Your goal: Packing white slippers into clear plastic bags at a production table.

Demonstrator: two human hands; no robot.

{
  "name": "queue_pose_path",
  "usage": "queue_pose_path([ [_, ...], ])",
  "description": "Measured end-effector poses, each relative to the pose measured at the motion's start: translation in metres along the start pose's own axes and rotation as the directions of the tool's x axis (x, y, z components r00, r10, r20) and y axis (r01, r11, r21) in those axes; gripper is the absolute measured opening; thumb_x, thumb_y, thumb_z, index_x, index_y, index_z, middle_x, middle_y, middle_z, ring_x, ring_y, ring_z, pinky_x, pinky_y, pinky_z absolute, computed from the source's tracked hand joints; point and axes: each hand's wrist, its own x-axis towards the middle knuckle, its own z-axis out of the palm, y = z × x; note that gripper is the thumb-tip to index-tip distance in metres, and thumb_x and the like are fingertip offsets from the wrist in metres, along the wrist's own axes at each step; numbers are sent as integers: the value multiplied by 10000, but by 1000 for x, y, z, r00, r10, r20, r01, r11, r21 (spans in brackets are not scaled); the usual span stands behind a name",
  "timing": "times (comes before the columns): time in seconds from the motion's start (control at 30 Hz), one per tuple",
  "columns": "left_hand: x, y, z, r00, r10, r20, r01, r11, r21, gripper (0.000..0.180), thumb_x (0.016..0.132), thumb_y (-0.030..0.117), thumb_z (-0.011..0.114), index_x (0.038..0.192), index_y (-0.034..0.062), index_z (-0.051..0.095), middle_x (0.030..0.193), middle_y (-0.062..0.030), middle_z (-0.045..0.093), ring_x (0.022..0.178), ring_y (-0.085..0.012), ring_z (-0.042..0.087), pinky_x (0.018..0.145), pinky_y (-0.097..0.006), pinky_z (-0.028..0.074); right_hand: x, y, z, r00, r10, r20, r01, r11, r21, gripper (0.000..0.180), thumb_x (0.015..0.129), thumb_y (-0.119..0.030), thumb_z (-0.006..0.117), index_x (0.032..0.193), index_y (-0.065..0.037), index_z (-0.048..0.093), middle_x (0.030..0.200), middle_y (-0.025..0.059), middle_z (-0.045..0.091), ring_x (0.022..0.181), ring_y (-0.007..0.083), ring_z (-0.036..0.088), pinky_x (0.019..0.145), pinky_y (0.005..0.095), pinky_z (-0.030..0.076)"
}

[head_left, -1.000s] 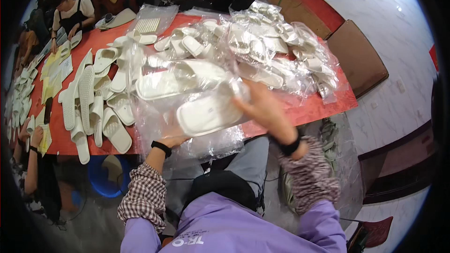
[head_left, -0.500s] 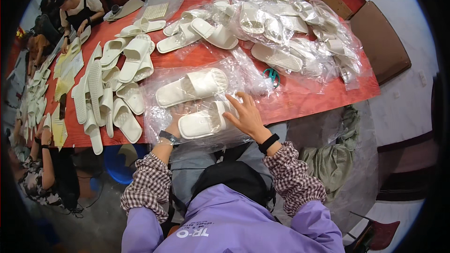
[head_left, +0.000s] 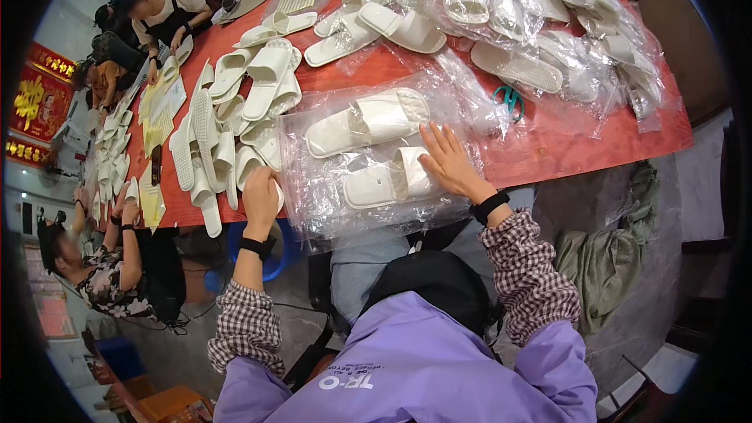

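Two white open-toe slippers, an upper one [head_left: 333, 135] and a lower one [head_left: 372, 186], lie side by side in a clear plastic bag [head_left: 313, 223] on the table in front of me. My right hand [head_left: 453, 163] rests on the bag with its fingers spread, at the lower slipper's right end. To the left, my left hand [head_left: 261, 197] is closed around a loose white slipper [head_left: 248, 160] at the near edge of a pile. The hand covers most of that slipper. More loose white slippers [head_left: 266, 78] are heaped just beyond it.
The red table [head_left: 580, 149] carries many bagged slippers [head_left: 517, 70] at the back right and teal-handled scissors [head_left: 511, 103]. Yellow sheets [head_left: 160, 106] lie at the left, where other people work. A blue bucket [head_left: 274, 258] stands below the near edge.
My left hand has come out from inside the bag and moved left onto a loose slipper. My right hand stays by the lower bagged slipper. The whole view has shifted.
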Motion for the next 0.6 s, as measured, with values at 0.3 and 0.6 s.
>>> queue_pose_path([
  [0.3,74,72,24,558,703,440,-705,682,-196,706,787,336,714,1379,72,434,1474,-154,372,1394,-352,283,1148,-439,251,19,-6,-4,976,-157,-149,140,983,-119,686,950,-436,491,1469,-40,283,1520,219,243,1402,393,228,1142,454,211],
  [0.6,107,110,88,553,767,324,-681,641,-355,738,795,449,650,1375,39,450,1443,-220,379,1388,-393,256,1150,-495,180,12,1,4,998,-13,-67,16,999,42,712,955,-463,459,1498,-67,222,1548,210,180,1436,366,160,1158,459,162],
])
